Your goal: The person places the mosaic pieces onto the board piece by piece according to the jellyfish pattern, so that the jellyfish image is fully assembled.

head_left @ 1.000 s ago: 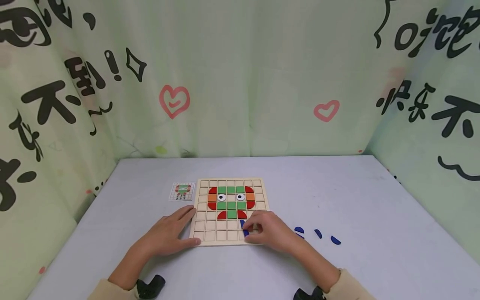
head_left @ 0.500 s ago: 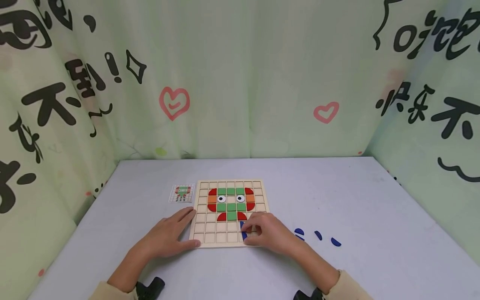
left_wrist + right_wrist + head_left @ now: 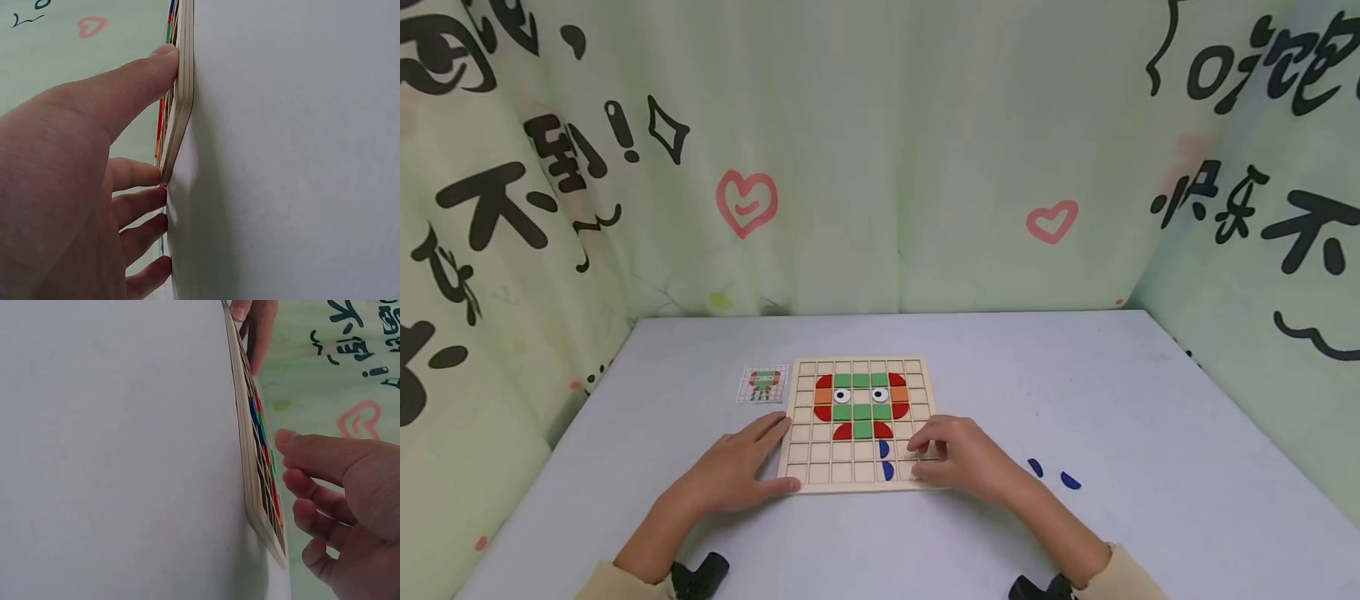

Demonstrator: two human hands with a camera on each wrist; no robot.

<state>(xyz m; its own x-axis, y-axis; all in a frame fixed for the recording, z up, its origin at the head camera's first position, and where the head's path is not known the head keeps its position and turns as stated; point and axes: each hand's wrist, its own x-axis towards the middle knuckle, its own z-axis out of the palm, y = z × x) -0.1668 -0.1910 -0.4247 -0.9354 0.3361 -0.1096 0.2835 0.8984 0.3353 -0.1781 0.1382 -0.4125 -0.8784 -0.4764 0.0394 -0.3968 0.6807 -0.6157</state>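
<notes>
The wooden grid board (image 3: 820, 473) lies on the table with a figure of green, red and orange tiles and two round eye tiles. Below the figure sit two blue half-circle tiles (image 3: 883, 449), one above the other. My left hand (image 3: 741, 467) rests at the board's left side, its thumb on the front left corner; in the left wrist view the thumb (image 3: 140, 78) touches the wooden edge. Over the board's lower right cells hovers my right hand (image 3: 958, 457), fingers loosely bent and holding nothing, just right of the blue tiles.
Left of the board lies a small picture card (image 3: 763, 384) showing a similar figure. Two loose blue half-circle pieces (image 3: 1071, 481) lie on the table (image 3: 1150, 400) right of my right forearm. A printed curtain (image 3: 902, 167) stands behind and at both sides.
My right hand has let go of the blue tiles and moved right, uncovering both. It now hides the nearest loose blue pieces on the table. My left hand has stayed in place.
</notes>
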